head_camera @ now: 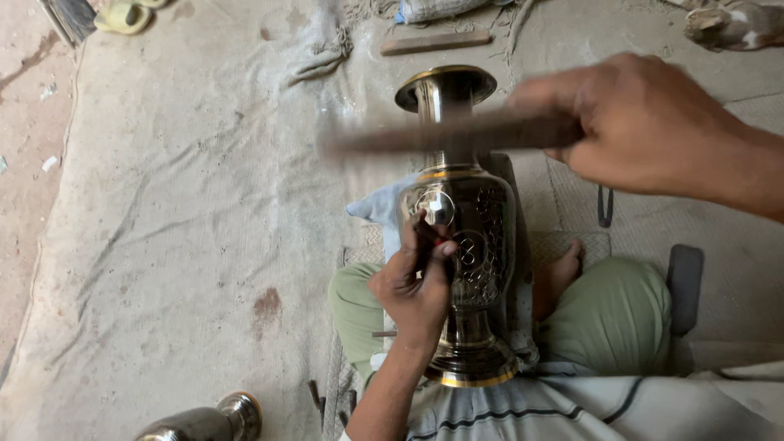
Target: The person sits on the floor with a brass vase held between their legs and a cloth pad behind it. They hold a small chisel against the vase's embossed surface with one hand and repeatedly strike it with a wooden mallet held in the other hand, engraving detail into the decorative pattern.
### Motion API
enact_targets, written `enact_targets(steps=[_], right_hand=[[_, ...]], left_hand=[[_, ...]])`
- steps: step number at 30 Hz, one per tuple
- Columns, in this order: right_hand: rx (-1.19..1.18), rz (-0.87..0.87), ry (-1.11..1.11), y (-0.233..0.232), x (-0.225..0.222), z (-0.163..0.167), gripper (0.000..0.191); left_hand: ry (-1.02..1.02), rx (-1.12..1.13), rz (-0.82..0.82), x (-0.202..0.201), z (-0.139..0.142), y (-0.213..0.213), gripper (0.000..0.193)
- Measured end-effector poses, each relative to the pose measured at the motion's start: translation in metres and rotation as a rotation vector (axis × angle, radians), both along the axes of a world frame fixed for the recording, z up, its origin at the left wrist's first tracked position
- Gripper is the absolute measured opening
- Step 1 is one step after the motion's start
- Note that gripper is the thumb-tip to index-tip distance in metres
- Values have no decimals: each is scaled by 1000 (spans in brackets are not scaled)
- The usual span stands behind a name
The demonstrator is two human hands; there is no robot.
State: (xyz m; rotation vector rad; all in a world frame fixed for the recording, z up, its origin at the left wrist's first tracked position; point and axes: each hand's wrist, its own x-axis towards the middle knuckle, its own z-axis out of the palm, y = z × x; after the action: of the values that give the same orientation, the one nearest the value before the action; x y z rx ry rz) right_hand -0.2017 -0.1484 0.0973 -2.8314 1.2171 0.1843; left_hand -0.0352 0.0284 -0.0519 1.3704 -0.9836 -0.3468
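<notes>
Lying lengthwise across the lap, a dark engraved brass vase [469, 245] is steadied. Left hand [415, 282]: fingers closed around a thin tool pressed to the vase body. Right hand [637, 122]: raised above, clenched on a blurred wooden stick [449, 135]. Grey cloth [188, 212] is spread beneath.
</notes>
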Motion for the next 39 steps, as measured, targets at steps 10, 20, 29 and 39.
enact_targets(steps=[10, 20, 29, 39], right_hand=[[-278, 118, 192, 14, -13, 16, 39], [-43, -39, -86, 6, -25, -2, 67], [216, -90, -235, 7, -25, 15, 44], [-97, 93, -355, 3, -65, -20, 38]], left_hand=[[-152, 39, 26, -3, -7, 1, 41], [-192, -70, 28, -21, -3, -10, 57], [-220, -109, 13, -26, -9, -8, 56], [-110, -8, -129, -21, 0, -9, 38]])
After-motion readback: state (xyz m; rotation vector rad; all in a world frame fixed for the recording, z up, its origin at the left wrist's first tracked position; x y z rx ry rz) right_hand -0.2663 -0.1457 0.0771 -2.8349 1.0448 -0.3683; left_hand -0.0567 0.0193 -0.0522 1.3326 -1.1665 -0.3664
